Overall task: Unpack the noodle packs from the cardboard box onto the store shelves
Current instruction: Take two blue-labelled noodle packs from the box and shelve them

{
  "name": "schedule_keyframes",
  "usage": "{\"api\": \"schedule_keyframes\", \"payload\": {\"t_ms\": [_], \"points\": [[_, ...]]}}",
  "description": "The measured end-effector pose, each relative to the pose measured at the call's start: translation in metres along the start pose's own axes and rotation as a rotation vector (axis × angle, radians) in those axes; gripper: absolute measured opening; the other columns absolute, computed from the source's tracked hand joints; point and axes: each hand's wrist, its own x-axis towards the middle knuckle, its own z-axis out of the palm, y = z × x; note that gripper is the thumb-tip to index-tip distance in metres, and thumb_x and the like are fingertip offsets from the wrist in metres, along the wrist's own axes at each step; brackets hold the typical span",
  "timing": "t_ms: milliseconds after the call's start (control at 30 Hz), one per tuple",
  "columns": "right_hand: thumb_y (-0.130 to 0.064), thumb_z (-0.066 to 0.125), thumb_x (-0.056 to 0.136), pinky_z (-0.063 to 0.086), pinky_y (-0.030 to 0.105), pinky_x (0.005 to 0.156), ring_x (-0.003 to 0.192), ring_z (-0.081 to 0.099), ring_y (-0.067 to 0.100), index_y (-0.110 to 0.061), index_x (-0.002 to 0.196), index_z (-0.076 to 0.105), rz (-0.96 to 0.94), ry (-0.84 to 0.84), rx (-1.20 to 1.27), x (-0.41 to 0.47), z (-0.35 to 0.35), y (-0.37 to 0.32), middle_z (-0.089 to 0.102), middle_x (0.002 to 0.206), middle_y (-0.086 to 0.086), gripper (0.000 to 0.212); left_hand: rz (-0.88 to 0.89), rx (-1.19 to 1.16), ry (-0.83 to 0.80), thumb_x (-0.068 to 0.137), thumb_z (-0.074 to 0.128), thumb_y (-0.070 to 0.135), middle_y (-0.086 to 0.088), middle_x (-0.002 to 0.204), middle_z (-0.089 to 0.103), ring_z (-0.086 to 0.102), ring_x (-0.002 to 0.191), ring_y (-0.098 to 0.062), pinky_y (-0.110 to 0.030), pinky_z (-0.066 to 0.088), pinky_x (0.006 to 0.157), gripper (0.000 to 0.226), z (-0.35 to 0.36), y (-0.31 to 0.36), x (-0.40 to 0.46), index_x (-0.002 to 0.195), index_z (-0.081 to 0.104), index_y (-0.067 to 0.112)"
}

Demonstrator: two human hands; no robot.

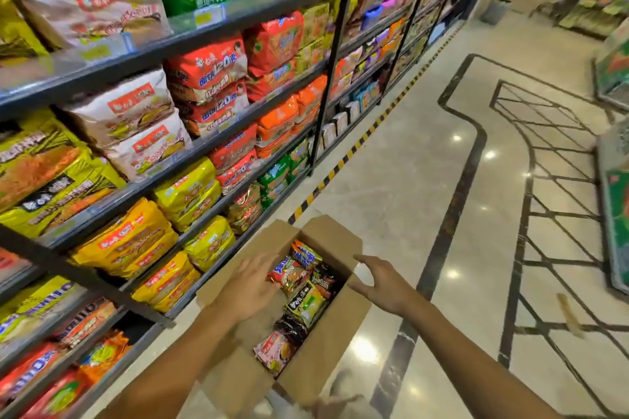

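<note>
Both forearms reach down over the open cardboard box (pixel 316 360) on the floor beside the shelves' (pixel 190 177) bottom edge. Mixed noodle packs (pixel 299 296) stand packed inside, none lifted yet. Left hand (pixel 250 289), fingers spread, rests at the left flap; right hand (pixel 381 286), loosely spread and holding nothing, hovers over the right flap, probably parting them for access.

Shop, grocery aisle. Long metal shelves (pixel 218 27) along left side, tiers packed with bagged noodle packs (pixel 207 68) (red, yellow, white, green), price tags (pixel 209 15) on front edges. Polished tiled floor (pixel 408 163), hazard-striped tape (pixel 343 160) at shelf base, more stocked racks (pixel 599 3) far right.
</note>
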Motion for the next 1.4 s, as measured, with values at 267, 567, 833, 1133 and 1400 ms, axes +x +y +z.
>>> {"api": "schedule_keyframes", "payload": {"t_ms": [267,567,833,1133,1400], "points": [[-0.046,0.062,0.094,0.032,0.024,0.105,0.137,0.042,0.021,-0.014,0.148,0.043,-0.099,-0.203,0.038,0.151,-0.007,0.035,0.047,0.149,0.005,0.066,-0.283,-0.150,0.026,0.093,0.044,0.045,-0.002,0.157,0.030,0.027,0.144,-0.023,-0.034,0.021,0.117,0.065,0.040,-0.017,0.072,0.152,0.029,0.022],[-0.044,0.070,0.088,0.045,0.028,0.104,0.126,0.056,0.019,-0.018,0.145,0.047,-0.029,-0.386,0.143,0.338,0.075,0.130,0.058,0.137,0.002,0.067,-0.525,-0.223,0.001,0.094,0.046,0.041,-0.004,0.149,0.044,0.043,0.136,-0.026,-0.031,0.032,0.111,0.055,0.147,-0.073,0.208,0.145,0.044,0.020],[-0.049,0.065,0.089,0.046,0.038,0.105,0.124,0.051,0.010,-0.026,0.148,0.040,0.063,-0.410,0.176,0.452,0.210,0.224,0.049,0.134,-0.016,0.068,-0.613,-0.351,0.034,0.094,0.030,0.059,0.007,0.158,0.027,0.022,0.147,-0.015,-0.042,0.026,0.118,0.062,0.289,-0.171,0.283,0.150,0.027,0.033],[-0.040,0.068,0.091,0.045,0.027,0.098,0.134,0.045,0.019,-0.029,0.155,0.025,0.202,-0.431,0.194,0.551,0.368,0.291,0.039,0.154,-0.001,0.078,-0.636,-0.495,0.026,0.096,0.057,0.032,0.006,0.156,0.031,0.025,0.145,-0.011,-0.037,0.026,0.119,0.058,0.419,-0.252,0.329,0.149,0.033,0.030],[-0.036,0.066,0.093,0.040,0.032,0.105,0.143,0.038,0.026,-0.016,0.158,0.018,0.250,-0.269,0.153,0.599,0.470,0.306,0.030,0.161,0.005,0.083,-0.638,-0.517,0.020,0.088,0.043,0.057,0.021,0.154,0.023,0.016,0.144,0.003,-0.023,0.019,0.114,0.062,0.511,-0.277,0.310,0.147,0.031,0.040]]}}
